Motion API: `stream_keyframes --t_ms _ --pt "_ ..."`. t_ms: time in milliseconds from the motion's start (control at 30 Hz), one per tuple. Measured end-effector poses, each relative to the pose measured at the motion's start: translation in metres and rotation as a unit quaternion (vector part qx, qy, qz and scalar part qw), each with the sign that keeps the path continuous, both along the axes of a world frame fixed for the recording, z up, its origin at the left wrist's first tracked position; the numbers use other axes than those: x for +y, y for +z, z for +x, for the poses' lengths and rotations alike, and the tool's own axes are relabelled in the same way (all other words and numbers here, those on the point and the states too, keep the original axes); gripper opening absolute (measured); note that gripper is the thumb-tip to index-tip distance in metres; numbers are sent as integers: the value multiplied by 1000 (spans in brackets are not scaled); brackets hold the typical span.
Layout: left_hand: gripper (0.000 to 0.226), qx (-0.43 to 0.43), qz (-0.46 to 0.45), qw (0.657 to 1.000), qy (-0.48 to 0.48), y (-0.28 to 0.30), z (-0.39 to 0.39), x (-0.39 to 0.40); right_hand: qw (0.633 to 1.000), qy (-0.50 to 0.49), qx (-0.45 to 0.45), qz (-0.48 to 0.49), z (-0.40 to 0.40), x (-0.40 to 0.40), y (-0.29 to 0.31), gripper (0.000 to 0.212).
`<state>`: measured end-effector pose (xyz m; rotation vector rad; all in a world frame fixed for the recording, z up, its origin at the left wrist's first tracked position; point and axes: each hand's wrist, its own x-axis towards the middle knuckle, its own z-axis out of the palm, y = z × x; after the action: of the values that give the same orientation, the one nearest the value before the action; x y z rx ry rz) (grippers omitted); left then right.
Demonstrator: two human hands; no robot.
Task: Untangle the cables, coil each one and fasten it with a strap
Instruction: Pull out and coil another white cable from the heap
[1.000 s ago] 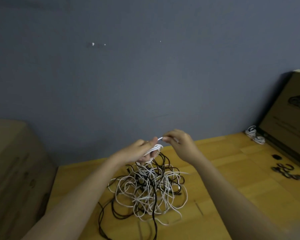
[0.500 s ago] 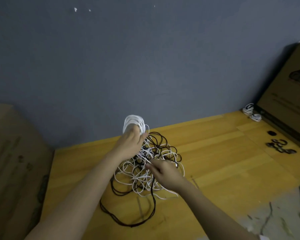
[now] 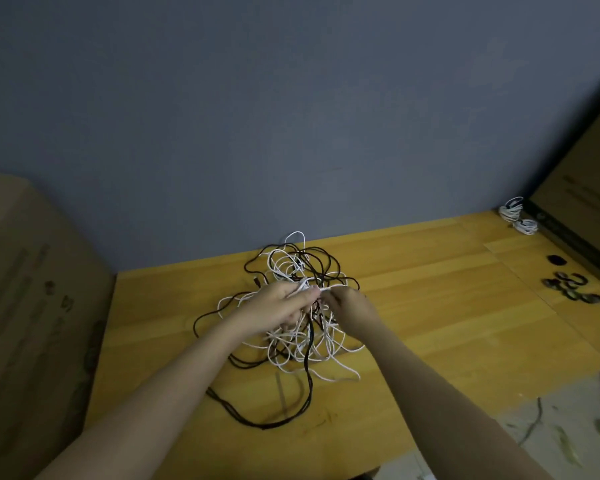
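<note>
Wooden table | both hands pinch white cable | tangle beneath | straps right

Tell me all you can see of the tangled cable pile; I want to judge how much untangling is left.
The tangled cable pile is a loose heap of thin white and black cables, looped over and through each other, lying on the wooden tabletop near the grey wall. A long black loop trails toward the near edge. The left hand grips a bunch of white strands above the heap, and the right hand pinches a white strand beside it. No strap is on the pile.
</note>
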<state>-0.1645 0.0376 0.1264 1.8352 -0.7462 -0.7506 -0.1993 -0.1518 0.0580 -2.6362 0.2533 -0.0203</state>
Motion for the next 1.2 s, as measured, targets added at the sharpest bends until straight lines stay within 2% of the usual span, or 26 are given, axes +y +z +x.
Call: stream_keyframes --t_ms 67,133,167,267,333,367,433,467,500,567,600,633,667,800,933,1033,1200 --pt "36 9 -38 998 44 11 11 -4 996 -42 -6 81 21 -1 34 36" --pt "37 -1 -94 990 107 32 28 -11 971 -95 -110 192 46 -5 92 31" --pt "36 -21 -119 983 134 48 38 -17 954 -104 -179 217 59 -9 127 28" --pt "33 -99 -168 967 162 108 63 -37 907 -93 -361 198 84 -14 222 25" --pt "33 -136 -190 958 163 146 75 -47 872 -109 -431 205 91 -17 243 24" --pt "33 -148 -198 955 165 159 81 -50 876 -124 -419 205 94 -20 243 25" --pt "34 -167 -202 951 166 175 89 -51 925 -128 -296 202 99 -29 238 28" --pt "35 -172 -197 951 163 179 92 -51 935 -114 -271 198 100 -33 243 27" --pt "35 -175 -191 953 159 184 93 -52 924 -107 -312 196 101 -37 256 25" --pt "35 -183 -199 950 156 196 94 -57 852 -83 -461 233 102 -33 301 19" --pt "36 -191 -212 945 158 204 92 -60 819 -53 -517 243 99 -28 324 18" --pt "37 -198 -223 940 162 211 90 -64 802 -34 -546 240 95 -23 339 20" --pt "37 -204 -228 937 168 216 89 -67 804 -37 -549 223 95 -23 343 23" --pt "37 -178 -222 943 172 210 88 -64 886 -131 -436 85 101 -47 295 21" --pt "36 -148 -190 958 154 179 84 -60 945 -115 -304 41 89 -61 240 27" --pt "36 -123 -176 965 148 157 79 -58 954 -120 -263 82 76 -59 207 27" --pt "38 -78 -140 979 130 123 71 -51 931 -112 -225 263 58 -48 166 25"
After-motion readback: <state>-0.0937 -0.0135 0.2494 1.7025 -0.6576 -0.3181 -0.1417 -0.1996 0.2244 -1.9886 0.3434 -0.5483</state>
